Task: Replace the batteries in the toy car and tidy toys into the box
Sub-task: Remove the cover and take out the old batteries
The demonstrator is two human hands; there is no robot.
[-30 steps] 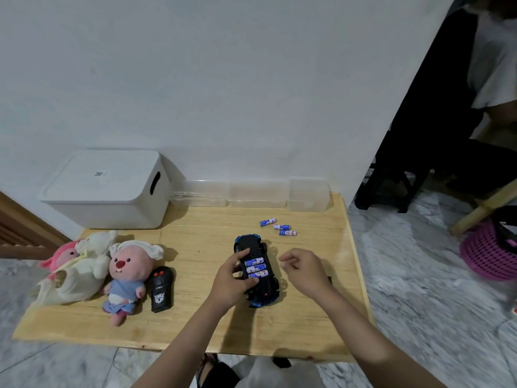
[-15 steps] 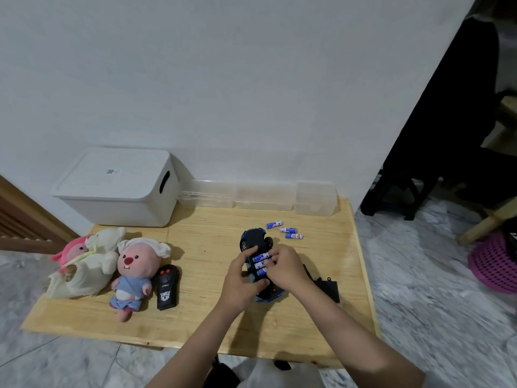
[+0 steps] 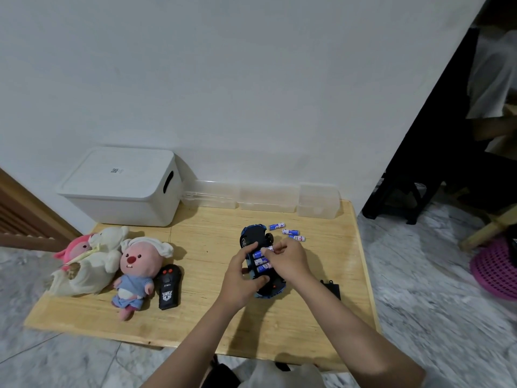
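Your left hand (image 3: 240,278) grips the upturned car (image 3: 258,259) mid-desk (image 3: 201,309). Your right hand (image 3: 288,260) pinches a battery (image 3: 265,250) in its bay. Three spare batteries (image 3: 288,232) lie just beyond. The box (image 3: 123,189) sits lidded at the back left.

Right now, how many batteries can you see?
6: three loose batteries on the table behind the car, three in the car's bay. The right hand may hide more.

Light wooden surface (image 3: 212,309) against a white wall, carrying a lidded white box (image 3: 120,189), clear containers (image 3: 265,197), plush toys (image 3: 112,264), remote control (image 3: 168,287), upturned toy car (image 3: 256,236), three loose batteries (image 3: 288,232), black cover (image 3: 331,288).
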